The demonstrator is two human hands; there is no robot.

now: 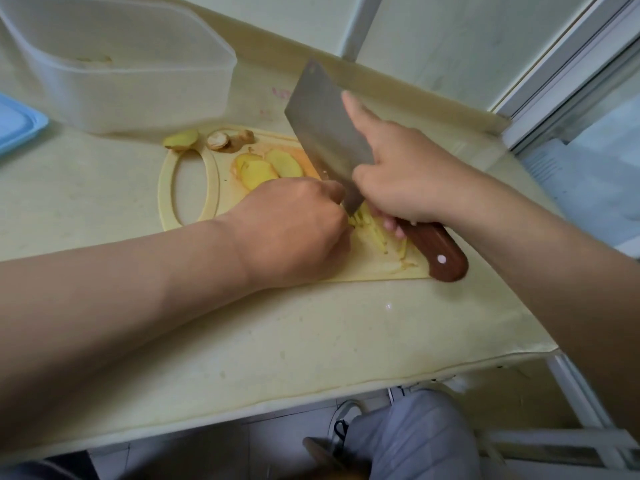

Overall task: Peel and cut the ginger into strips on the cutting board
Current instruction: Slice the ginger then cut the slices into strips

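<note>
From the head view, my right hand (pixel 408 178) has its fingers wrapped round the wooden handle (pixel 441 252) of the cleaver (pixel 325 126), forefinger stretched along the flat of the blade. The blade's edge is down on the cutting board (pixel 166 188). My left hand (pixel 294 230) has its fingers curled under, knuckles against the blade, pinning the ginger (pixel 352 220), which shows only as a yellow sliver at my fingertips. Cut strips (pixel 379 235) lie on the board beside the blade, under my right hand. Peeled slices (pixel 268 168) overlap just beyond my left hand, and trimmed ends (pixel 181 138) sit on the board's far edge. A white tub (pixel 138 84) and a blue lid (pixel 17 123) stand on the counter (pixel 277 341) beyond.
</note>
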